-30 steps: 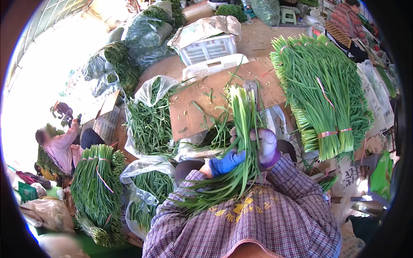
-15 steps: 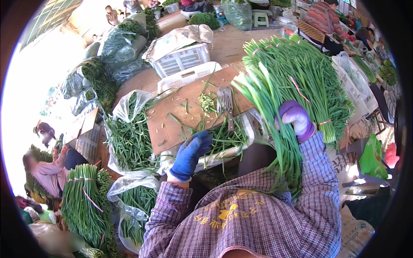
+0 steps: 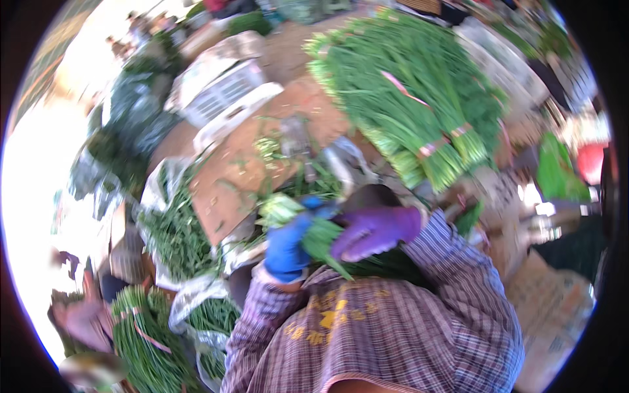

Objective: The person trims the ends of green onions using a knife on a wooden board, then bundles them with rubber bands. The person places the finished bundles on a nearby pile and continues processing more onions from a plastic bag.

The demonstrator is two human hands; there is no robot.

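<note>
- While the picture is smeared by motion, I can see my left hand [image 3: 287, 245], in a blue glove, curled around a small bunch of green stalks [image 3: 313, 234], held close to my chest.
- My right hand [image 3: 375, 230], purple-gloved, lies over the same bunch with fingers nearly flat; whether it truly grips, I cannot tell.
- Loose stalks could slide out, I judge, since the pale cut ends jut leftward beyond the blue glove with no band around them.
- Just ahead sit the wooden board [image 3: 242, 177] and the big tied pile of greens [image 3: 406, 98]; a careless swing could scatter trimmings.
</note>
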